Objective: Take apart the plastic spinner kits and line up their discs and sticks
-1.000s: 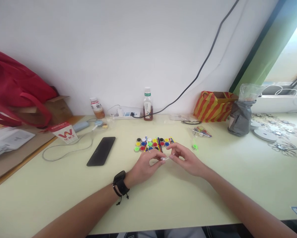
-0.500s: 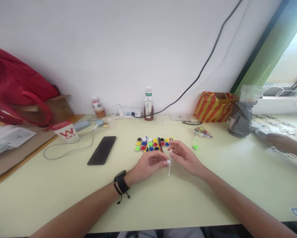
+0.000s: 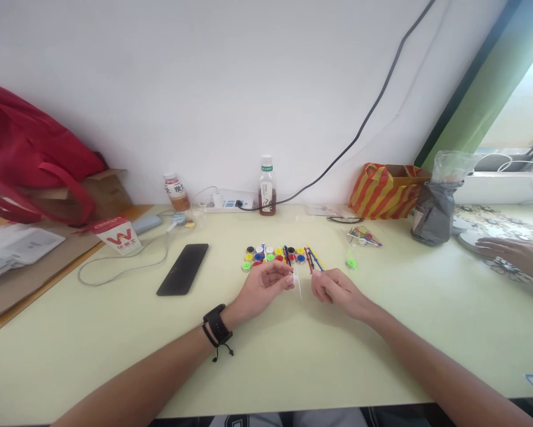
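My left hand (image 3: 266,287) is closed, with thumb and fingertips pinching a thin white plastic stick (image 3: 299,289) by a small white piece at its upper part. The stick hangs nearly upright above the table. Just right of it, my right hand (image 3: 340,292) has its fingers curled together, apart from the stick; whether anything is in them is hidden. Beyond both hands lie several small round discs (image 3: 301,258) in black, white, yellow, blue, red and green. Thin coloured sticks (image 3: 314,259), red, blue and yellow, lie just past my right fingers.
A black phone (image 3: 183,270) lies at left, near a red-and-white box (image 3: 117,235). A bottle (image 3: 267,187) stands by the wall beside a power strip (image 3: 226,202). A green spinner-like piece (image 3: 351,263) and a small packet (image 3: 364,236) lie at right. Another person's hand (image 3: 513,254) rests farther right.
My right hand has come away from the white stick, moving right and slightly down with its fingers curling. My left hand has shifted slightly left and up with the stick.
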Motion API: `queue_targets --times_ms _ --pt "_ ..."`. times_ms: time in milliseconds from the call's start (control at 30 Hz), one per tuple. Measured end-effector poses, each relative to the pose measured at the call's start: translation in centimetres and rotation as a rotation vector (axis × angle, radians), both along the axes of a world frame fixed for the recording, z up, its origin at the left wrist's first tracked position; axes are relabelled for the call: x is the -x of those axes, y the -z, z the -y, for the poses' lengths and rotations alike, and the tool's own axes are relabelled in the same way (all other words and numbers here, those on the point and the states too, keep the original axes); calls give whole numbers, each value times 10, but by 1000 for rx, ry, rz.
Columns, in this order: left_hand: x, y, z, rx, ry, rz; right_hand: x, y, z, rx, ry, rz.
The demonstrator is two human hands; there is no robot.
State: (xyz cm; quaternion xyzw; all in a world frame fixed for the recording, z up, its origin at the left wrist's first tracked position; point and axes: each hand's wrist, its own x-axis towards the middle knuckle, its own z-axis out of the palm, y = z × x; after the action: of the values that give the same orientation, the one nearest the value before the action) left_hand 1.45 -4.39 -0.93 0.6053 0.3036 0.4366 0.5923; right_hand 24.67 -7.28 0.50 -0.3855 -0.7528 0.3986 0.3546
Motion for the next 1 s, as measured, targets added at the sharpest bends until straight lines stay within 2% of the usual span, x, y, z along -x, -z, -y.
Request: queue_targets --times_ms 200,600,700,767,833,933,1000 --pt "0 -3 2 -10 40 -13 4 -3 -2 -31 75 -14" --pt "1 -3 5 -95 105 -94 10 4 -2 48 5 -46" --pt "1 -4 5 -159 64 -156 5 2 -5 36 22 -50" --pt "2 -5 5 -217 5 -213 -5 1 -11 -21 105 -30" --pt "3 -5 5 -250 -29 -258 -20 4 -21 -130 257 39" --pt "4 -5 7 -257 -19 -295 -45 14 -38 -322 509 283" --pt "4 -5 8 -254 -7 -311 -58 22 -47 -351 589 424"
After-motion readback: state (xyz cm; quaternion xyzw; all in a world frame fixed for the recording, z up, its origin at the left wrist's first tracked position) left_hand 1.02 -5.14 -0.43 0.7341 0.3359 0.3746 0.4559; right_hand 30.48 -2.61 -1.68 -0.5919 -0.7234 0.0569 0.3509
